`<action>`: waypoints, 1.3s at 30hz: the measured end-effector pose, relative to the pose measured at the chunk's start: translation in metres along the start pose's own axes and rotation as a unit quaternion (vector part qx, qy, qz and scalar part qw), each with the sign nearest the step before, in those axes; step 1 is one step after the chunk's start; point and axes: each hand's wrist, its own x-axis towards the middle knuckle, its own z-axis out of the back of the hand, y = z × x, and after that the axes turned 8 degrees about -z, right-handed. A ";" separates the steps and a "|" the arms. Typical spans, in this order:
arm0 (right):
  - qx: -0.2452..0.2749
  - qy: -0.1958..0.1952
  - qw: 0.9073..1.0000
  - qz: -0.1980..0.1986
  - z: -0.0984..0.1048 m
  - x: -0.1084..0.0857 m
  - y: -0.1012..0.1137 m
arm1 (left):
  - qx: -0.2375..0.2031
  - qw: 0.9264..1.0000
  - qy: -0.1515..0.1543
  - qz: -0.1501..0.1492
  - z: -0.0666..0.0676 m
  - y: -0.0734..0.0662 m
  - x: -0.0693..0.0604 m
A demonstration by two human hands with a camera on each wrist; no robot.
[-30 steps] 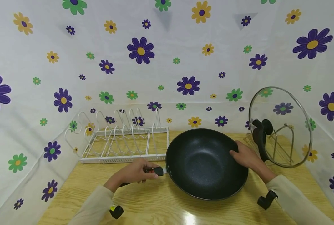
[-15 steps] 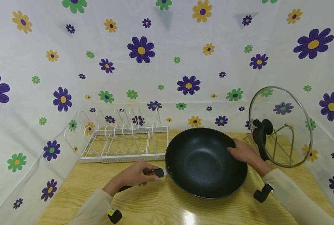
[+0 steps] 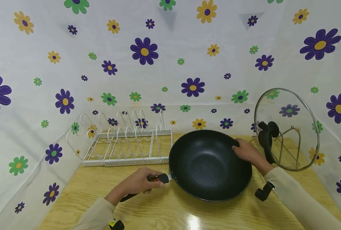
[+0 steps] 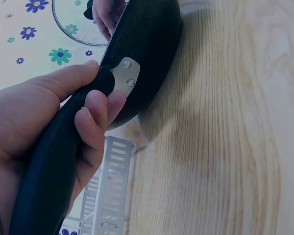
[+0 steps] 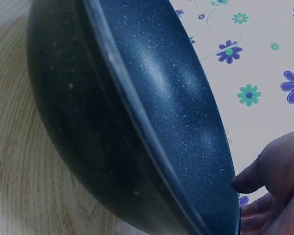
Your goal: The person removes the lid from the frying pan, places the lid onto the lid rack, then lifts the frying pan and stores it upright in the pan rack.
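Note:
A black wok (image 3: pixel 208 167) with a speckled inside faces the head camera over the wooden table, its mouth tipped toward me. Whether its base touches the wood, I cannot tell. My left hand (image 3: pixel 139 181) grips the wok's black handle (image 4: pixel 51 161); in the left wrist view the fingers curl around it, just short of the riveted metal bracket (image 4: pixel 126 76). On the opposite side, my right hand (image 3: pixel 246 150) pinches the rim, thumb on the inner side. Its other fingers go behind the rim and are partly hidden, as the right wrist view also shows around the hand (image 5: pixel 279 181).
A white wire rack (image 3: pixel 127 147) with upright loops stands at the back left. At the back right, a glass lid (image 3: pixel 291 127) with a black knob leans upright in a metal stand (image 3: pixel 291 147). Flower-printed sheeting (image 3: pixel 231 64) surrounds the wooden table (image 3: pixel 159 210).
The right hand and the wok's right side have shifted slightly left and up. My left hand sits a little lower and further right, still holding the handle.

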 end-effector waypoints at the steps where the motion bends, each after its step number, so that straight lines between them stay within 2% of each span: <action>1: 0.001 -0.008 1.000 0.004 0.000 0.002 -0.001 | -0.003 1.000 -0.001 0.000 -0.001 -0.001 -0.001; 5: 0.011 -0.031 0.999 0.008 0.001 0.007 -0.002 | -0.007 1.000 -0.003 0.004 -0.003 -0.002 -0.003; 12: 0.026 -0.032 0.999 -0.017 0.000 0.013 -0.001 | -0.004 1.000 -0.007 0.002 -0.007 -0.002 -0.004; 27: 0.054 -0.079 0.995 -0.015 -0.004 0.023 0.000 | -0.014 1.000 -0.018 0.010 -0.015 -0.009 -0.007; 39: 0.102 -0.056 0.992 -0.052 -0.003 0.031 0.005 | -0.029 0.999 -0.028 0.022 -0.022 -0.013 -0.011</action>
